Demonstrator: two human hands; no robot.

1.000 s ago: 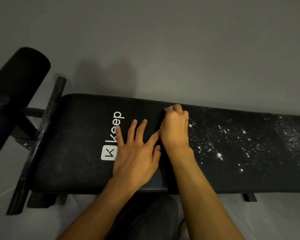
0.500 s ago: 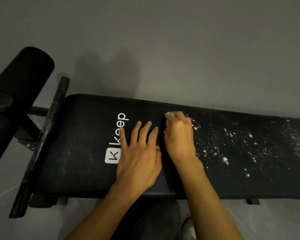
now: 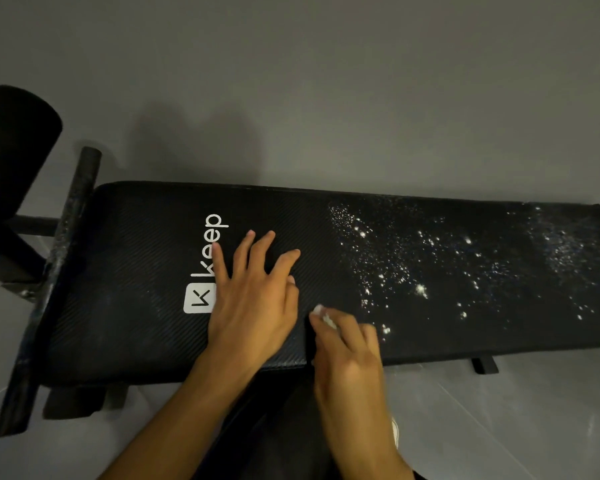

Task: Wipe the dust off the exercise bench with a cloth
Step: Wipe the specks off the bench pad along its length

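The fingers (image 3: 355, 336) of the right hand (image 3: 347, 358) are bunched together and curled over a white cloth (image 3: 323, 315). Only a small scrap of it pokes out past the fingertips; the rest is hidden under the hand, and motion blur smears the whole grip. The hand presses the cloth on the black padded surface (image 3: 136, 271), right of the white logo (image 3: 200, 299) and nearer the front edge.

The fingers (image 3: 243, 252) of the left hand (image 3: 253, 306) are straight and spread apart, flat on the surface just right of the logo, the little finger covering part of its lettering.

White dust (image 3: 395, 265) speckles the surface well to the right of the logo, running on to where the frame cuts it off. Left of the logo stand a scuffed crossbar (image 3: 66, 237) and a black foam roller (image 3: 18, 133), partly out of view. The grey floor (image 3: 326, 81) lies beyond.
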